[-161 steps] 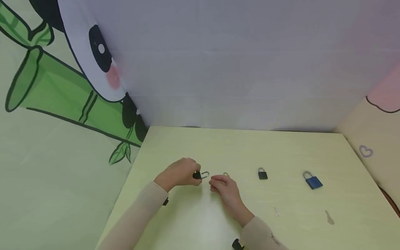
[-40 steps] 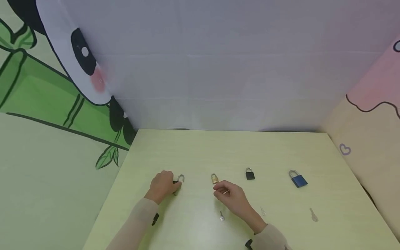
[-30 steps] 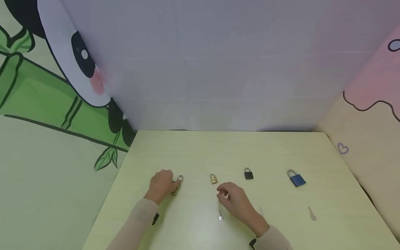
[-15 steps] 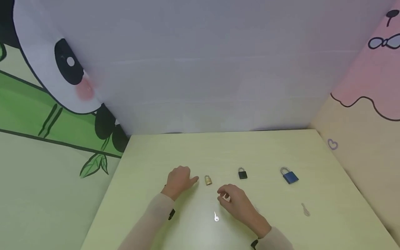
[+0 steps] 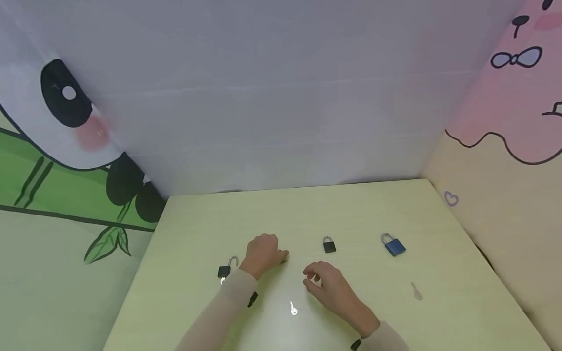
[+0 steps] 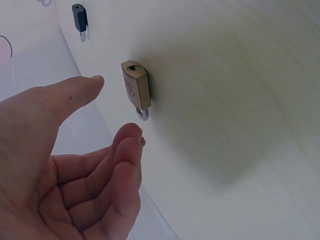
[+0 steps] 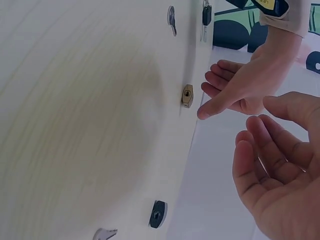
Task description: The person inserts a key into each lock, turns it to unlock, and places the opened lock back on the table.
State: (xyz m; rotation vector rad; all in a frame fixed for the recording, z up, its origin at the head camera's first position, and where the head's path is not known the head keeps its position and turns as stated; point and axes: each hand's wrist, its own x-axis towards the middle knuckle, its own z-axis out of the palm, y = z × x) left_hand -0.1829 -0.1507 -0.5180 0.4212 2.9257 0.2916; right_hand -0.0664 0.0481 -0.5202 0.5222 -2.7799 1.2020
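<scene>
My left hand (image 5: 265,254) reaches over a small brass padlock (image 6: 136,85), thumb and fingers spread on either side of it and holding nothing. In the head view the hand hides that padlock; the right wrist view shows it upright on its shackle side, near the left thumb. Left of this hand lies a black padlock (image 5: 224,271) with its shackle open and a key (image 5: 222,281) at its bottom. My right hand (image 5: 331,287) hovers with loosely curled fingers and nothing between them. A silver key (image 5: 293,308) lies on the table to its left.
Farther right on the pale table (image 5: 281,209) lie a closed black padlock (image 5: 329,244) and a larger blue padlock (image 5: 395,247). A flat key (image 5: 416,292) lies nearer the front right. Printed cloth walls (image 5: 281,122) stand behind and beside the table.
The left hand has let go of the open black padlock, leaving it on the table, and moved right to the brass padlock. The right hand has drawn back slightly; the head view has turned right.
</scene>
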